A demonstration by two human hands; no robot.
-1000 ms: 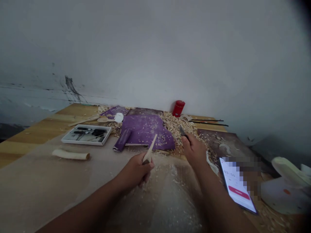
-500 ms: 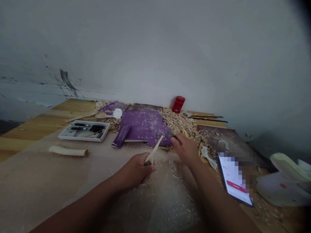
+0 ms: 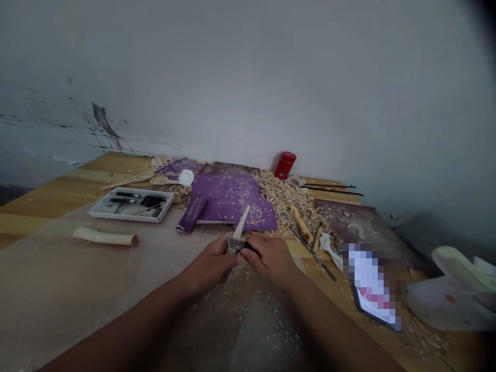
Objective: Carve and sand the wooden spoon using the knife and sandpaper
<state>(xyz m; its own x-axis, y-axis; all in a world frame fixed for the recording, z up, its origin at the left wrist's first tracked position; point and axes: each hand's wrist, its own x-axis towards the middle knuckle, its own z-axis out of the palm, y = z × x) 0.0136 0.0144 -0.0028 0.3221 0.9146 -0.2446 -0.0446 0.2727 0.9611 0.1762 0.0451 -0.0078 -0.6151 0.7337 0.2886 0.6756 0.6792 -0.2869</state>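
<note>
My left hand (image 3: 211, 263) is closed round a thin pale wooden stick (image 3: 241, 225) that points up and away from me. My right hand (image 3: 270, 258) is closed on a small knife (image 3: 235, 245); its blade lies across the base of the stick, right beside my left fingers. Both hands meet above a brown sheet (image 3: 77, 289) dusted with fine wood shavings.
Behind the hands lie a purple sheet (image 3: 228, 199), a heap of wood shavings (image 3: 282, 199) and a red jar (image 3: 284, 165). A white tray of tools (image 3: 130, 204) and a pale wooden piece (image 3: 104, 237) sit left. A phone (image 3: 372, 289) and carving tools (image 3: 310, 243) lie right.
My right hand has swung in from the right with the knife and brought the blade against the stick. My left hand has kept its hold on the stick.
</note>
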